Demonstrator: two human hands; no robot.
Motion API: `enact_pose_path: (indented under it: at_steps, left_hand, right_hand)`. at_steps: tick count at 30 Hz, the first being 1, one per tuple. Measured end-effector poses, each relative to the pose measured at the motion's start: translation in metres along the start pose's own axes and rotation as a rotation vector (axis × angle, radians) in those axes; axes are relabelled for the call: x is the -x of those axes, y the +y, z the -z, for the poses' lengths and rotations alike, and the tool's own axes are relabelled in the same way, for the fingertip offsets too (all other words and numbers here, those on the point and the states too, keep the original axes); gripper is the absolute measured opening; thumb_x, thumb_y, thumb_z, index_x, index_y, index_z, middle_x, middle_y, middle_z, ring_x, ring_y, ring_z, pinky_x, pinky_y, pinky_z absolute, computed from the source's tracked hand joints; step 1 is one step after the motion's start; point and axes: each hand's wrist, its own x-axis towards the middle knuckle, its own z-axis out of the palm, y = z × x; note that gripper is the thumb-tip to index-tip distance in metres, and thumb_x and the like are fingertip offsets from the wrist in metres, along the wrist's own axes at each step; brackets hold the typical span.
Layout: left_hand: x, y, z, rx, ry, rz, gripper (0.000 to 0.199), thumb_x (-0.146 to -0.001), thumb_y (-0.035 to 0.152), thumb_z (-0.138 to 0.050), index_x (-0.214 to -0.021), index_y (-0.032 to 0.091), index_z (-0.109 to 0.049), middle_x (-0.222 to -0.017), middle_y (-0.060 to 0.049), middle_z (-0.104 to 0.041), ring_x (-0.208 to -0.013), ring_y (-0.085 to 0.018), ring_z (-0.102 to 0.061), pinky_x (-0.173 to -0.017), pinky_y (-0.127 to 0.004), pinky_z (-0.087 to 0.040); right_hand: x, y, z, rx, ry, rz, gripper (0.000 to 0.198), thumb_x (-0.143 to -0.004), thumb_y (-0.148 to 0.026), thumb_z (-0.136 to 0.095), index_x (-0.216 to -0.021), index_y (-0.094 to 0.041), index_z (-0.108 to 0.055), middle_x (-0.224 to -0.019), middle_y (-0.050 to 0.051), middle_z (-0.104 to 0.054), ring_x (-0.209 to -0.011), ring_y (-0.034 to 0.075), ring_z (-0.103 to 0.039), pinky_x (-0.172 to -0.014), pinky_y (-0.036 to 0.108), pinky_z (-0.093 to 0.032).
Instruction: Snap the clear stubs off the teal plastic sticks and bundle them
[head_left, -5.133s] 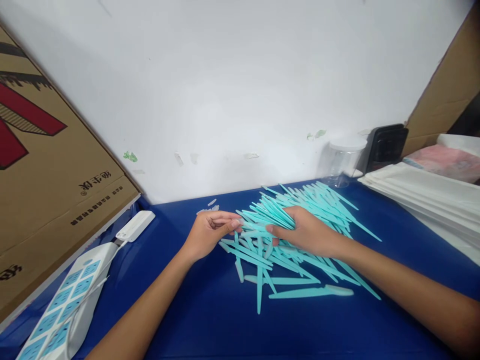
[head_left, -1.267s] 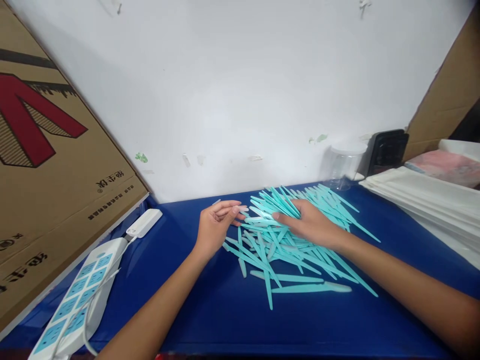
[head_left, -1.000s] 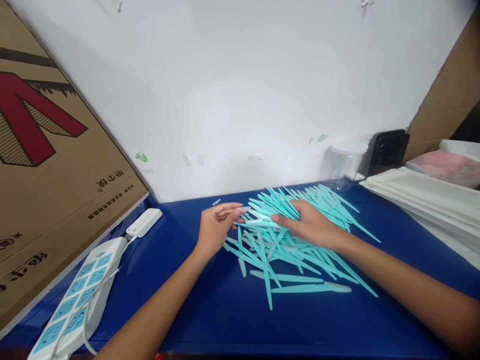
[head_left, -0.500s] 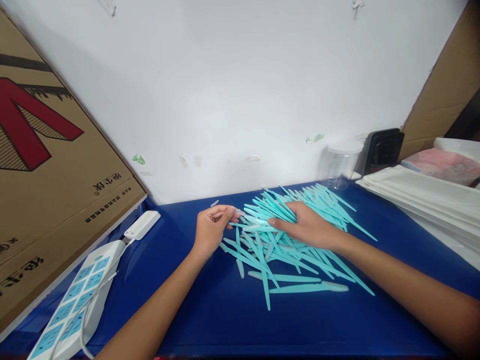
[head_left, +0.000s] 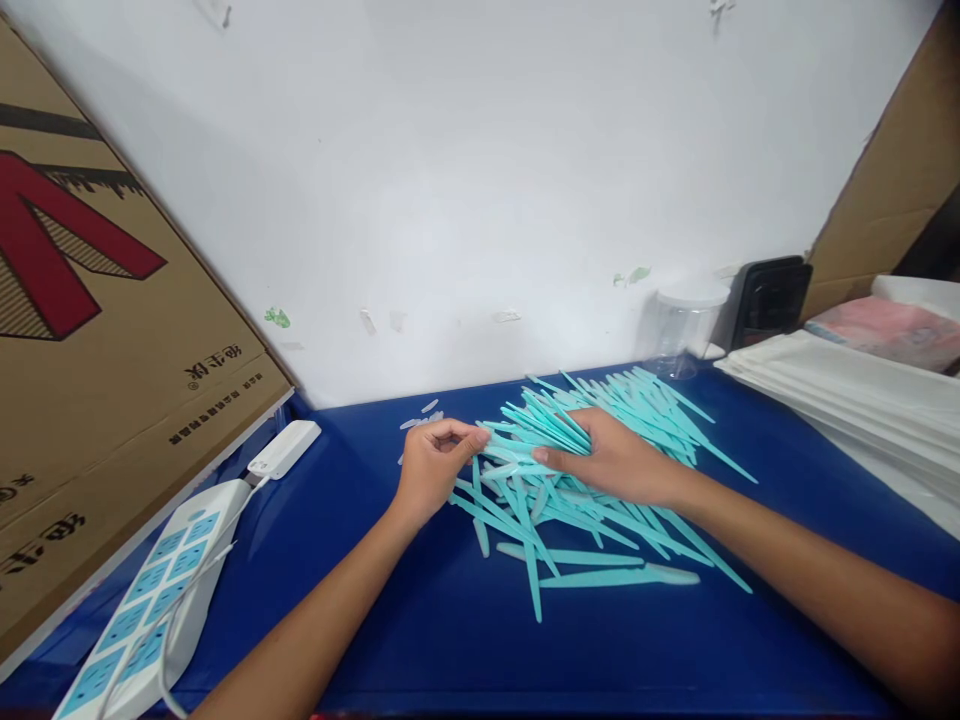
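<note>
My right hand (head_left: 615, 455) is closed round a bundle of turquoise eyebrow razors (head_left: 555, 425), their tips pointing left. My left hand (head_left: 439, 460) pinches thumb and forefinger together at the tip of one razor in that bundle. What exactly lies between those fingertips is too small to make out fully. Under and behind both hands spreads a loose pile of the same razors (head_left: 637, 400), several with pale covers at one end. Small clear covers (head_left: 430, 406) lie on the blue table (head_left: 465, 640) just beyond my left hand, which partly hides them.
A white power strip (head_left: 157, 590) with cables and a white adapter (head_left: 285, 449) lie on the left, beside a large cardboard box (head_left: 150, 330). A clear lidded jar (head_left: 686, 325), a black tray (head_left: 769, 305) and stacked white sheets (head_left: 847, 400) stand on the right.
My left hand has moved slightly right, to the razor tips, and no longer shows a clear cover in its fingers. More clear covers are visible behind it. My right hand keeps its bundle.
</note>
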Motion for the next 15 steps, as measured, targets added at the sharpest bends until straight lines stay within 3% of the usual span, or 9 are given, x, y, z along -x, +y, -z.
enact_pose_path:
  at_steps: [10,15]
  left_hand:
    - [-0.001,0.002,-0.001,0.004,-0.089,-0.005,0.029,-0.081,0.045,-0.079,-0.076,0.016,-0.075,-0.066,-0.003,-0.07,-0.058,-0.014,-0.06,-0.056,-0.026,-0.046]
    - [-0.017,0.004,0.032,-0.449,-0.055,-0.175,0.033,-0.094,0.047,-0.062,-0.094,0.018,-0.078,-0.084,-0.005,-0.076,-0.073,-0.018,-0.065,-0.068,-0.027,-0.047]
  right_hand:
    - [0.0,-0.001,0.0,-0.011,0.0,0.006,0.047,-0.088,-0.062,-0.065,-0.071,-0.022,-0.048,-0.067,-0.003,-0.047,-0.059,0.014,-0.046,-0.057,0.028,-0.035]
    - [-0.002,0.006,0.004,0.106,0.102,-0.049,0.053,-0.087,-0.071,-0.06,-0.073,-0.022,-0.048,-0.067,-0.002,-0.048,-0.061,0.016,-0.046,-0.058,0.028,-0.034]
